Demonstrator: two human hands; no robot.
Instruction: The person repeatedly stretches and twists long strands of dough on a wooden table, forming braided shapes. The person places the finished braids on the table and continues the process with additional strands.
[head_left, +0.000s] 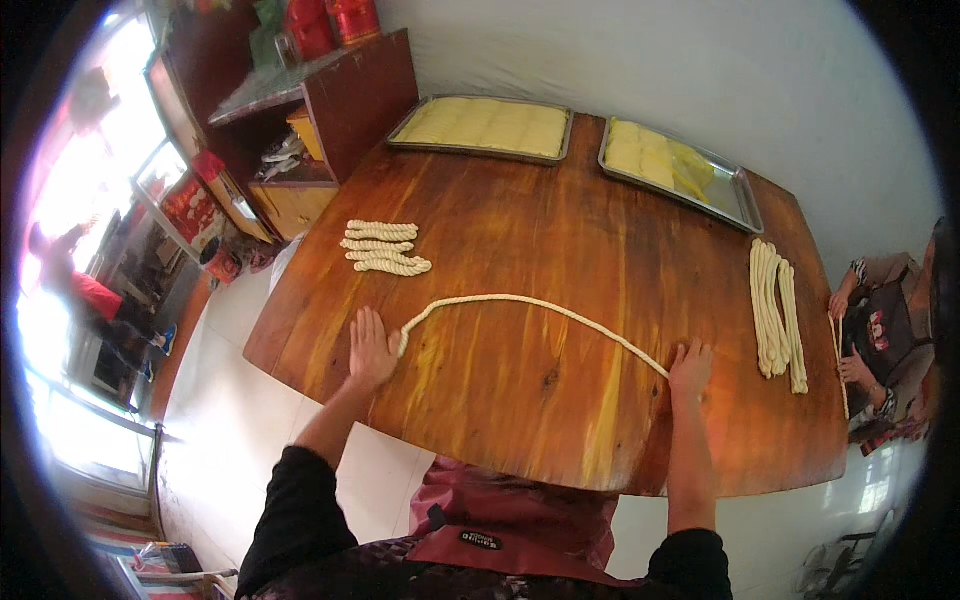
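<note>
A long, thin rope of dough (517, 298) arches across the wooden table, with a twisted surface. My left hand (373, 351) lies flat at its left end, thumb against the dough and fingers extended. At the other end, my right hand (690, 371) rests palm down over the dough, which passes out of sight beneath it. Several short twisted dough sticks (384, 247) lie beyond my left hand. To the right of my right hand are several smooth dough strips (772, 315), laid side by side.
Metal trays hold pale yellow dough: a full one (480, 129) and a partly filled one (679, 169) with plastic film. Another person's hands (855, 369) handle a dough strip at the right edge of the wooden table (525, 225). A dark red cabinet (360, 97) stands back left.
</note>
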